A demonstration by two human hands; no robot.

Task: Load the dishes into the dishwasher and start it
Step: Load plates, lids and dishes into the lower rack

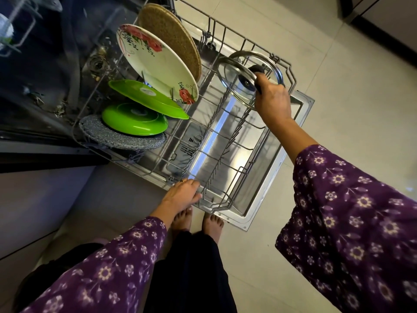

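Your purple floral sleeves point(352, 224) frame the view, with your bare feet point(198, 222) on the tiled floor point(338, 82) below. Your left hand point(184, 193) rests on the near rim of the lower rack point(216, 199); whether its fingers hook round the wire cannot be determined. Your right hand point(272, 98) grasps the glass lid point(232, 75) by its black knob, holding it tilted over the rack's far right corner. The rack stands pulled out over the open dishwasher door point(302, 105). In the rack's left section stand a woven disc point(171, 35), a floral plate point(155, 62), two green plates point(146, 98) and a grey speckled dish point(121, 136).
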